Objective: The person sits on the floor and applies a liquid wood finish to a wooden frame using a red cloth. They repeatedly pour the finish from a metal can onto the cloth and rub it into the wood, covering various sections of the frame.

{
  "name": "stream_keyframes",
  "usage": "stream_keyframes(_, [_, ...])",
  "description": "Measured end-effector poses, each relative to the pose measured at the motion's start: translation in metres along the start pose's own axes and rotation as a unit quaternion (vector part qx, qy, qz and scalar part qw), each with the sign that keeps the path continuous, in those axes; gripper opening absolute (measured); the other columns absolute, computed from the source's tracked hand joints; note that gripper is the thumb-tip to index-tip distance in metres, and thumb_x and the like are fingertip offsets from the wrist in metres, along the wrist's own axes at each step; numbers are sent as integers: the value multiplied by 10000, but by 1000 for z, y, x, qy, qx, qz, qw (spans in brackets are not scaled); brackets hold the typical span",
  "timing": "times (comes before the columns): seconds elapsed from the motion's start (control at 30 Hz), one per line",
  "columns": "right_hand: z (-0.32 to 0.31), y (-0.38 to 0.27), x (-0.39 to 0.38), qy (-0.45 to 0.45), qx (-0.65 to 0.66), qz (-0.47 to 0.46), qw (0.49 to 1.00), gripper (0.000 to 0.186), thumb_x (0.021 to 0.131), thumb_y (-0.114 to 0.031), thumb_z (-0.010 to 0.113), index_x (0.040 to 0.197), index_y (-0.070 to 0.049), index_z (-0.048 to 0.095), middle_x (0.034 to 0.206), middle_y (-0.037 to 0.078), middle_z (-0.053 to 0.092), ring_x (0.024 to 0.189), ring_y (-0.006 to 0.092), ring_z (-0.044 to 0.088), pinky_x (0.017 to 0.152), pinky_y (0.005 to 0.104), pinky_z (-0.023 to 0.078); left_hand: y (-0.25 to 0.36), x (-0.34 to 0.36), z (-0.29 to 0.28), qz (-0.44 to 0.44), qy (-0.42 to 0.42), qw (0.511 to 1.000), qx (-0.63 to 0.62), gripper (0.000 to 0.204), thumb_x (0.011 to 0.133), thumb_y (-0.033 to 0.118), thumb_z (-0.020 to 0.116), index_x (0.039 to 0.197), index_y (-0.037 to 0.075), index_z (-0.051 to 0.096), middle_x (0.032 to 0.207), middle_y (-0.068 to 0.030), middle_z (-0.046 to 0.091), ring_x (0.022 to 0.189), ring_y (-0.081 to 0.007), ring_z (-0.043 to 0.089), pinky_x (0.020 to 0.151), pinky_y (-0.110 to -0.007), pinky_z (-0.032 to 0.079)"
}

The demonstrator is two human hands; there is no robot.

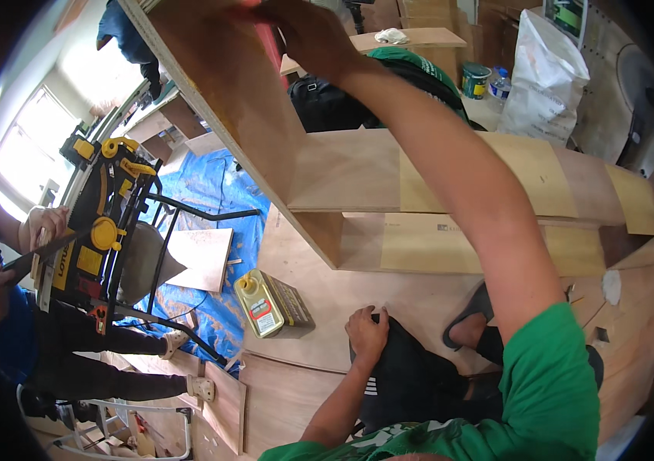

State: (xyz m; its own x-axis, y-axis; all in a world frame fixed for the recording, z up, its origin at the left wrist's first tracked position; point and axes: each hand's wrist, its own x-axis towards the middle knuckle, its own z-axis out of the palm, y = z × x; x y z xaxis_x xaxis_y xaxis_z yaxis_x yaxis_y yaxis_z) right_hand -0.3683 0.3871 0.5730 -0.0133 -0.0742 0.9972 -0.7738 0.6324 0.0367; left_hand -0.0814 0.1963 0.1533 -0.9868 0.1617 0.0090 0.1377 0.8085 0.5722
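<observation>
My right hand (315, 42) is raised high inside a plywood cabinet (227, 100), blurred, its fingers closed near something red (261, 15) that I cannot make out clearly. The cabinet has horizontal shelves (346, 173), some faced with pale yellow paper or sheet (430, 246). My left hand (365, 334) rests on my bent knee, fingers apart and slightly curled, holding nothing. Just left of it, a rectangular metal can (273, 307) with a yellow cap stands on the plywood floor.
At left a co-worker (4, 323) grips wood and a dark blade beside a yellow-black saw stand (104, 238). A blue tarp (200, 188) carries boards. A stepladder (135, 438) is at lower left. Behind the cabinet are a black bag (327, 104), tub (474, 81) and white sack (542, 84).
</observation>
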Motion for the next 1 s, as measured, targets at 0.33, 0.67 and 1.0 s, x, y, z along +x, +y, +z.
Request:
stream_keyframes(0.33, [-14,-26,-79,-50,17,205,977,322,863,-6,580,1165,-28,689,1113,176,692,1003,392,659,905,455,535,-6,0,8,15,17,1000,6,374,911,380,652,1040,42,749,1035,-154,713,1033,-337,636,959,-469,448])
stream_keyframes(0.67, [23,-95,-89,14,-55,218,974,308,840,-42,597,1128,-19,705,1018,210,676,1046,389,623,945,456,491,4,5,2,18,5,1000,13,404,915,398,640,1044,33,755,1015,-169,713,1019,-350,640,942,-479,457])
stream_keyframes(1.0, [-15,-55,-66,2,132,554,822,260,800,-79,617,1010,23,731,900,239,731,846,369,726,764,410,562,0,2,0,15,6,1000,18,410,920,394,632,1043,22,754,1029,-176,716,1024,-355,646,944,-479,463])
